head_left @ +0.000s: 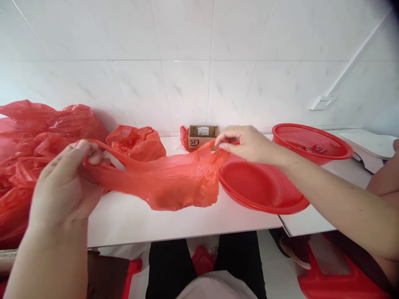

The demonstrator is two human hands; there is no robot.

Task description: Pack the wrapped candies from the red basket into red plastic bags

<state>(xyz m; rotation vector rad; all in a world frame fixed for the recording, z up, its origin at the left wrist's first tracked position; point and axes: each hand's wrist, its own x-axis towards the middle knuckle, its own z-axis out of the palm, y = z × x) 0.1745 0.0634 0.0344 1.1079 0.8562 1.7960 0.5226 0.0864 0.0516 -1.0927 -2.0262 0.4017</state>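
A thin red plastic bag [174, 180] is stretched sideways above the white table [131, 224] between my two hands. My left hand [67, 178] is closed around the bag's handle end at the left. At the other end my right hand [241, 143] pinches the bag's upper corner between thumb and fingers. The bag hangs slack in the middle and looks mostly flat; whether anything lies inside I cannot tell. Just under my right forearm sits a red plastic colander [249, 182], partly covered by the arm.
Full red bags [40, 145] are heaped at the left, with another open red bag [137, 143] beside them. A small cardboard box [203, 138] stands against the wall. A second red colander [311, 141] at the back right holds small items. Another person's arm [385, 174] shows at the right edge.
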